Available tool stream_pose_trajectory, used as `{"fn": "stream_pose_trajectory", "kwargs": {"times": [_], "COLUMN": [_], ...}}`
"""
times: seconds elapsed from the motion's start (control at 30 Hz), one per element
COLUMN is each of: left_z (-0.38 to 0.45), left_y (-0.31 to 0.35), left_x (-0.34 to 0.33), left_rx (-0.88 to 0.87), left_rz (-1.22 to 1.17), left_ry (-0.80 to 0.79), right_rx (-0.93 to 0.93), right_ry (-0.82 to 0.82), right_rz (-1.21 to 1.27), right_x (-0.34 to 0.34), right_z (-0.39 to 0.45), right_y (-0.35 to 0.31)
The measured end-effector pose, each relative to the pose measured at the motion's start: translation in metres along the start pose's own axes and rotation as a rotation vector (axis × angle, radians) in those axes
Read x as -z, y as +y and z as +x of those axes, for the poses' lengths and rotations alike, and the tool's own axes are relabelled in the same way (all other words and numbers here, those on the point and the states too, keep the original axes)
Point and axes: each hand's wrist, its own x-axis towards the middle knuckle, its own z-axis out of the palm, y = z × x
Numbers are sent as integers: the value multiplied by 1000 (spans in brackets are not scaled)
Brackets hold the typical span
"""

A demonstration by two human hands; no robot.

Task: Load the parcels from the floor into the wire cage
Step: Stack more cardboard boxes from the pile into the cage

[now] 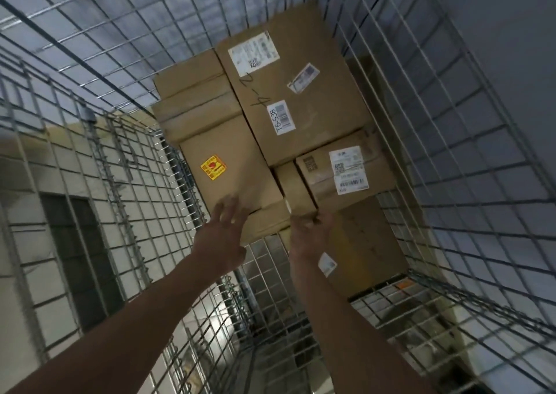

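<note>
Several brown cardboard parcels lie packed inside the wire cage. A large box marked "T6-538" is at the back, a box with a yellow sticker sits left of it, and a labelled box is at the right. A lower box stands nearest on the right. My left hand, fingers spread, reaches to the near edge of the yellow-sticker box. My right hand has curled fingers at the near edge of a small narrow parcel; motion blur hides whether it grips.
Wire mesh walls rise on the left and right of the cage. The bare mesh floor shows in the near part of the cage. Pale tiled ground lies beyond the left wall.
</note>
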Motion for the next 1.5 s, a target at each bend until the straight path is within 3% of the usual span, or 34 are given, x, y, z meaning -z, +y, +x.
{"fn": "stream_pose_trajectory", "kwargs": {"times": [0.07,0.13,0.33,0.47,0.73,0.93,1.03,1.1,1.2,1.33,1.5], "left_z": [-1,-1,-1,4,-63,-179,-255,-312,-391,-435,-434], "left_y": [1,2,4,5,56,100,112,120,138,166,180], "left_x": [1,3,12,26,43,67,79,85,75,7,-97], "left_rx": [9,15,0,34,-114,-350,-558,-698,-816,-952,-915], "left_rz": [-15,-23,-15,68,158,-6,-194,-235,-165,-87,67], "left_ry": [5,13,-29,-156,-128,30,135,202,224,120,-112], "right_rx": [-172,-255,-267,-324,-26,266,461,550,521,384,121], "right_ry": [92,71,-114,-11,-130,-215,-153,-49,128,248,222], "right_rz": [158,232,115,-103,-531,-728,-664,-481,-276,-233,-306], "right_x": [-5,-9,6,23,79,145,193,227,269,305,320], "right_z": [-5,-5,8,-12,-118,-226,-300,-357,-423,-455,-433], "right_y": [0,2,-1,2,-29,-43,-36,-20,23,106,214]}}
